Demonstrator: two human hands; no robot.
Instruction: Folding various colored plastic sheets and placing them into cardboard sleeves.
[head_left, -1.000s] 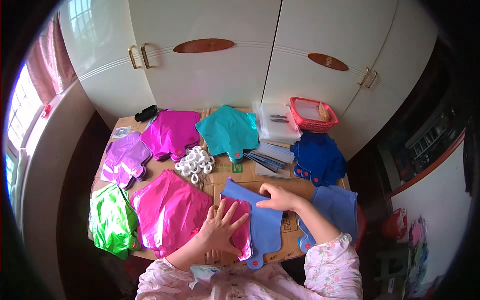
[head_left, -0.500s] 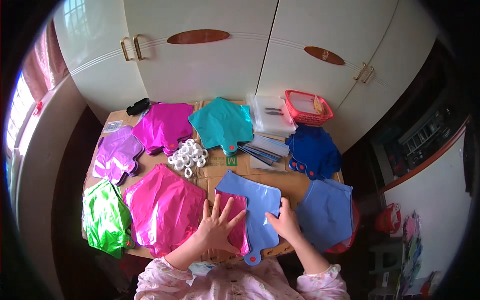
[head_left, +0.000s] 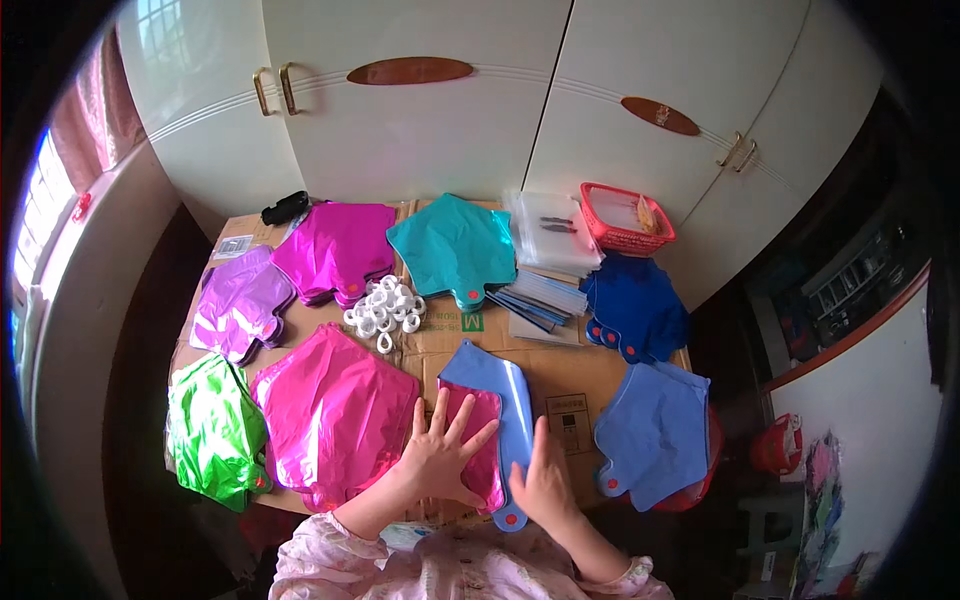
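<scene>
A flat, folded foil balloon (head_left: 517,420) lies at the front middle of the table, blue with a shiny pink section on its left and a round red dot on its tail. My left hand (head_left: 435,462) is spread open over the pink section, fingers apart, pressing it down. At the balloon's right edge, my right hand (head_left: 543,485) rests with straight fingers and the thumb apart, gripping nothing. Left of my hands lies a large pink foil balloon stack (head_left: 335,415). A light-blue foil balloon stack (head_left: 655,430) sits to the right.
Green (head_left: 213,430), lilac (head_left: 238,305), magenta (head_left: 335,248), teal (head_left: 452,245) and dark-blue foil balloons (head_left: 640,310) surround the cardboard-covered table. White rings (head_left: 383,308), clear bags (head_left: 555,230), thin strips (head_left: 540,300) and a red basket (head_left: 625,228) lie farther back. White cabinets (head_left: 430,130) stand behind.
My right hand has moved left and flattened out from its hold at the blue edge. The balloon's right part is folded inward, making it narrower. My left hand stays put.
</scene>
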